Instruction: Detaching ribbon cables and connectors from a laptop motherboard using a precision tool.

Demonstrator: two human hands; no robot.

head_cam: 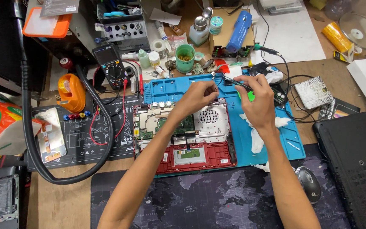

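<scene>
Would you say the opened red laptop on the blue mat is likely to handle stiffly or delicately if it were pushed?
The red laptop would probably slide as one stiff piece, lying flat on the blue mat. Its exposed circuit board looks fragile, so pressing there seems risky. The left hand resting over it suggests it stays put.

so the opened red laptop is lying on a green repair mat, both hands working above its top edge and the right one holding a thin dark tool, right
Not quite: the head view shows the mat under the opened red laptop is blue, not green. The rest holds: the left hand and right hand work above the laptop's top edge, and the right one holds a thin dark tool.
</scene>
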